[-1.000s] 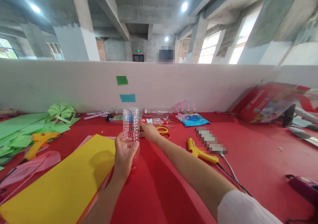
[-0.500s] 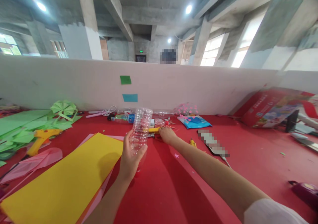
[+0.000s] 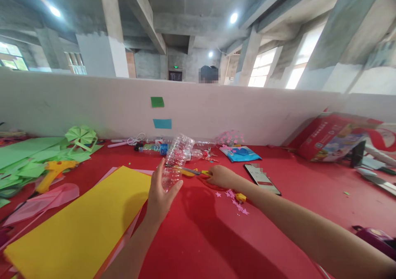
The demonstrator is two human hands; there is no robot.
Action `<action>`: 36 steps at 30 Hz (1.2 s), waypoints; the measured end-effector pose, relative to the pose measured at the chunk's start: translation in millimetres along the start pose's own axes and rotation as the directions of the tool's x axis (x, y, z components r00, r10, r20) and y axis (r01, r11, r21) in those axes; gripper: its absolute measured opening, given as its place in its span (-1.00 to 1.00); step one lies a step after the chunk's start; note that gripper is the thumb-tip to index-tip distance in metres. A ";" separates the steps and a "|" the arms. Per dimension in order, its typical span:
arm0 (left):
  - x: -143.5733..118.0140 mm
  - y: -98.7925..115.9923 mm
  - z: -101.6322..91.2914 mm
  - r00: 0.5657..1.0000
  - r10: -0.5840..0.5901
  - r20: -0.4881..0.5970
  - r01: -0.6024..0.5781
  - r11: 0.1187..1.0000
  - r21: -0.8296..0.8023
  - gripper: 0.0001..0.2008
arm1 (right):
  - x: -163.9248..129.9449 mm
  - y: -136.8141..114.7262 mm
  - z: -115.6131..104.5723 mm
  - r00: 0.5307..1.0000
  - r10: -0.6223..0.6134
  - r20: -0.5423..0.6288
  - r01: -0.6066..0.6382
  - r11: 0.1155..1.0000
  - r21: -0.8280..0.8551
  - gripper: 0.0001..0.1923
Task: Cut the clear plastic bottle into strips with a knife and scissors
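My left hand (image 3: 161, 194) is wrapped round a clear ribbed plastic bottle (image 3: 179, 149), which tilts up and to the right. My right hand (image 3: 220, 177) is closed on a yellow-handled bladed tool (image 3: 205, 172). Its narrow grey blade points left and reaches the bottle's side; whether it cuts into the plastic is unclear. Another yellow piece (image 3: 188, 172) shows beside the bottle, beneath the blade. Just below my right fingers is a reddish curved shape, too blurred to name.
Yellow sheets (image 3: 83, 225) lie at left, near green paper (image 3: 27, 159) and a yellow glue gun (image 3: 52, 176). Behind are a bottle with a blue label (image 3: 163, 149) and a blue packet (image 3: 241, 152). A phone (image 3: 262, 179), pink stars (image 3: 238, 206) and a red bag (image 3: 337, 136) stand right.
My right hand has drawn back slightly towards me and right, now holding the bladed tool. The bottle leans further right. Pink stars and more of the phone have come out from behind my right arm.
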State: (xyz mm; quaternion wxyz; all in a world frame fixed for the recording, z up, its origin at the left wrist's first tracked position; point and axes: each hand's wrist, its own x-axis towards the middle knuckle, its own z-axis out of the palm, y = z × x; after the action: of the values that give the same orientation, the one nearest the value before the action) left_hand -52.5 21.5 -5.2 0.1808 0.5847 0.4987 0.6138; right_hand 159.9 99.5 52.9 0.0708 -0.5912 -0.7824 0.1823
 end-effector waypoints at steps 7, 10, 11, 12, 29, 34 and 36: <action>-11.9 5.3 5.5 0.965 0.223 0.138 -0.258 0.898 0.356 -0.27 | -69.1 -0.3 29.6 0.991 0.080 -0.112 0.037 0.628 0.777 -0.57; -24.5 9.9 13.8 0.953 0.192 0.237 -0.263 0.908 0.325 -0.26 | -72.3 -19.0 42.9 0.971 0.126 -0.202 0.143 0.368 0.919 -0.51; -28.1 11.5 15.7 0.948 0.194 0.254 -0.268 0.915 0.302 -0.27 | -70.9 -24.2 45.3 0.966 0.142 -0.218 0.169 0.293 0.941 -0.51; -31.2 13.1 17.1 0.943 0.200 0.267 -0.274 0.921 0.277 -0.31 | -69.3 -28.3 47.0 0.961 0.154 -0.229 0.191 0.225 0.955 -0.51; -33.2 35.0 15.9 0.902 -0.169 0.396 0.255 0.951 -0.175 -0.55 | -59.3 -19.0 70.9 0.951 0.203 -0.232 0.256 -0.100 0.961 -0.66; -22.7 37.8 12.5 0.891 -0.173 0.419 0.252 0.957 -0.141 -0.48 | -65.0 -23.0 64.4 0.962 0.147 -0.229 0.228 0.027 0.973 -0.64; -19.9 37.7 11.6 0.906 -0.198 0.373 0.292 0.932 -0.216 -0.52 | -68.5 -20.8 57.2 0.974 0.106 -0.201 0.189 0.118 0.975 -0.64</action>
State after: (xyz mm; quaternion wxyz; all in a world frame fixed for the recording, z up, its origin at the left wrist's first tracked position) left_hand -23.5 -6.3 13.0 0.4188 0.5855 0.4420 0.5352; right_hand 142.4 18.0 14.9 0.5368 -0.3886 -0.4661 0.5862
